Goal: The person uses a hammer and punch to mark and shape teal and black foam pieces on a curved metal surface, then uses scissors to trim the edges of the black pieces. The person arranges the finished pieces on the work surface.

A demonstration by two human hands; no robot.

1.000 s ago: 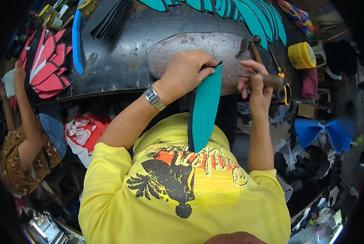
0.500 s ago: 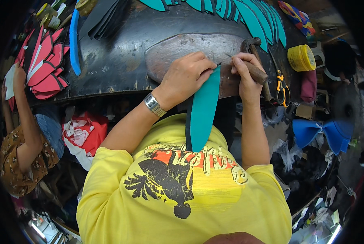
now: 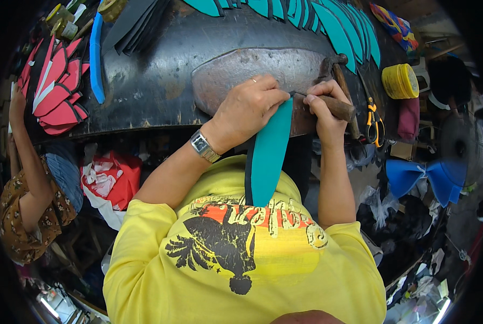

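Pressing down on the teal strip (image 3: 268,156), the left hand (image 3: 247,110) hides its top end against the stone slab (image 3: 241,73). Just right of the strip, the right hand (image 3: 322,105) is closed around a wooden-handled tool (image 3: 339,107); its tip is hard to make out.

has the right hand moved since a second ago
Yes. The right hand has come up and left, from beside the orange scissors to the top end of the teal strip.

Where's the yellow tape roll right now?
In the head view, the yellow tape roll sits on the bench's far right, beyond the orange-handled pliers.
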